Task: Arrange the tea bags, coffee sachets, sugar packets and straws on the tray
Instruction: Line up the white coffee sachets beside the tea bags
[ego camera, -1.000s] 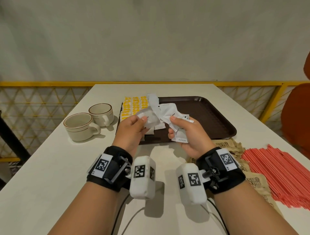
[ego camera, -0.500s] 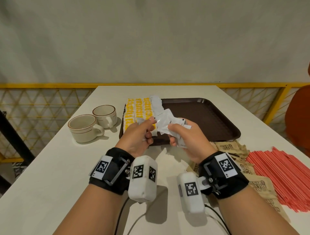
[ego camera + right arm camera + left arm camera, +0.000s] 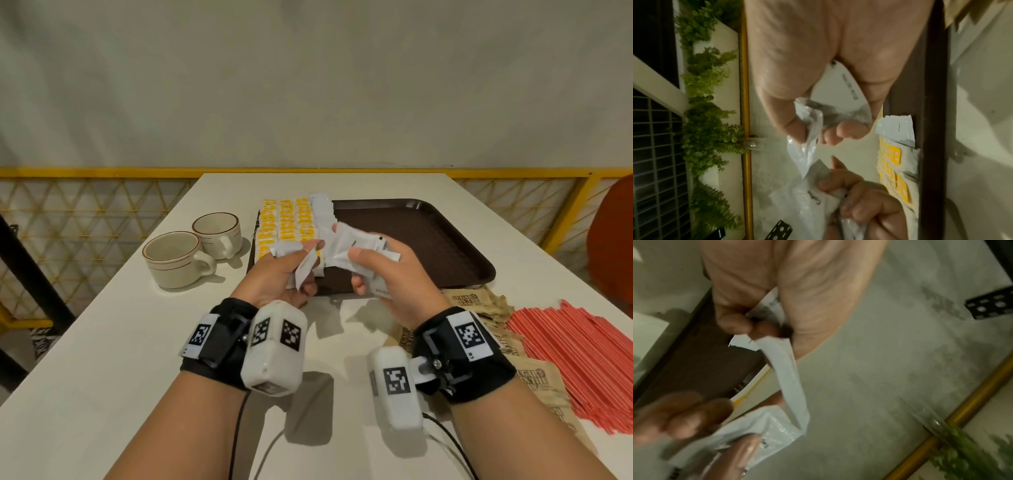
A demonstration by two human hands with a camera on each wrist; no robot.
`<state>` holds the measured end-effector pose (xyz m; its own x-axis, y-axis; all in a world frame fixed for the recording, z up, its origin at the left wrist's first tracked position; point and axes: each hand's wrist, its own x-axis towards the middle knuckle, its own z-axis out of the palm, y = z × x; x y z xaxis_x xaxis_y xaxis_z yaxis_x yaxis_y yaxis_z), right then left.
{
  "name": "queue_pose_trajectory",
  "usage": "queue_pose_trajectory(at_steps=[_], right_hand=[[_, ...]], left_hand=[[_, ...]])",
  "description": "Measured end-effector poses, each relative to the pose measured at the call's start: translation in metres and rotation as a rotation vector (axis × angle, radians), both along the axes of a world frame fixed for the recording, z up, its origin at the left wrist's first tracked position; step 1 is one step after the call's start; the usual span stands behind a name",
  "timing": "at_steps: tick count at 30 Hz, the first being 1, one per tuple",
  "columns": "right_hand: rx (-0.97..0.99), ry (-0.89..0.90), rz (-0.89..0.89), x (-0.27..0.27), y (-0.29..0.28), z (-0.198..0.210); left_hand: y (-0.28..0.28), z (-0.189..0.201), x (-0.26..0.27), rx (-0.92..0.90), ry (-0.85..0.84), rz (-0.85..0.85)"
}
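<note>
Since 0.5 s ago both hands have shifted a bit right w/ the white sachets, left hand now peeling one off lower, centre of the head view; cups, tray and loose stock lie as before. Brown tray (image 3: 428,236) sits centre frame on the white table (image 3: 102,342): yellow tea bags (image 3: 284,222) in rows along its left end, a column of white sachets (image 3: 322,209) just right of them, rest of the tray bare. Left hand (image 3: 277,277) has fingers curled, thumb and forefinger pinching a couple of white sachets (image 3: 305,270) over the tray's near edge. Right hand (image 3: 387,274) has fingers curled round a bunch of white sachets (image 3: 352,246), thumb pressed on top. Brown sugar packets (image 3: 476,301) and red straws (image 3: 582,342) lie on the table at right, off the tray. Two cups (image 3: 191,253) stand left of the tray, nothing seen inside them
</note>
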<state>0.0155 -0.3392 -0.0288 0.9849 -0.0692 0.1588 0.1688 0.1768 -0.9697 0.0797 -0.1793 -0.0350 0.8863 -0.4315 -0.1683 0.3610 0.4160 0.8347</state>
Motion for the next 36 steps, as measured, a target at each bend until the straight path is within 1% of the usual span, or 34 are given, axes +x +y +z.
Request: queue_pose_trajectory(at_steps=[2,3,5,7,9,10,12,14,15,17,20,21,24,26,28,30,32,34,36], right_hand=[[-0.123,-0.049,0.1,-0.002,0.002,-0.002],[-0.186,-0.067,0.105,-0.002,0.004,-0.003],[-0.276,-0.1,0.045,-0.001,0.005,-0.003],[-0.3,-0.114,0.006,-0.001,0.005,-0.003],[-0.241,-0.097,-0.031,-0.001,0.006,-0.003],[-0.186,-0.076,-0.09,0.001,0.006,-0.004],[-0.105,-0.026,-0.29,0.006,0.003,-0.006],[-0.164,-0.012,-0.469,0.009,-0.001,-0.008],[-0.219,-0.023,-0.503,0.01,-0.002,-0.009],[-0.338,-0.083,-0.479,0.011,-0.001,-0.012],[-0.637,-0.218,-0.343,0.011,0.006,-0.015],[-0.702,-0.244,-0.281,0.01,0.008,-0.016],[-0.756,-0.26,-0.145,0.007,0.011,-0.015],[-0.71,-0.203,-0.066,0.005,0.013,-0.012],[-0.595,-0.106,-0.008,0.004,0.013,-0.009],[-0.404,-0.028,-0.001,0.002,0.012,-0.005],[-0.178,0.034,0.004,0.001,0.009,-0.003],[-0.051,0.071,0.006,0.001,0.006,-0.002],[0.032,0.095,-0.022,0.003,0.004,-0.002]], left_hand=[[0.001,0.001,-0.003,-0.012,0.022,-0.101],[0.002,0.002,-0.005,-0.009,0.025,-0.143],[0.002,0.0,-0.006,0.016,0.021,-0.205],[0.0,-0.003,-0.003,0.03,0.039,-0.221],[-0.004,-0.002,-0.002,0.059,0.053,-0.201],[-0.006,-0.002,-0.001,0.09,0.05,-0.158],[-0.009,-0.004,0.001,0.118,0.052,-0.054],[-0.012,-0.004,0.003,0.12,0.052,0.01],[-0.012,-0.005,0.003,0.118,0.054,0.022],[-0.014,-0.006,0.002,0.114,0.04,0.021],[-0.017,-0.005,0.0,0.125,-0.019,-0.004],[-0.017,-0.005,0.0,0.134,-0.036,-0.007],[-0.016,-0.005,-0.001,0.096,-0.066,-0.044],[-0.016,-0.004,-0.001,0.078,-0.088,-0.067],[-0.015,-0.002,-0.002,0.054,-0.073,-0.025],[-0.013,-0.002,0.001,-0.01,-0.004,0.04],[-0.012,-0.003,0.005,-0.126,0.091,0.053],[-0.009,-0.005,0.007,-0.183,0.173,0.045],[-0.008,-0.007,0.007,-0.182,0.185,0.032]])
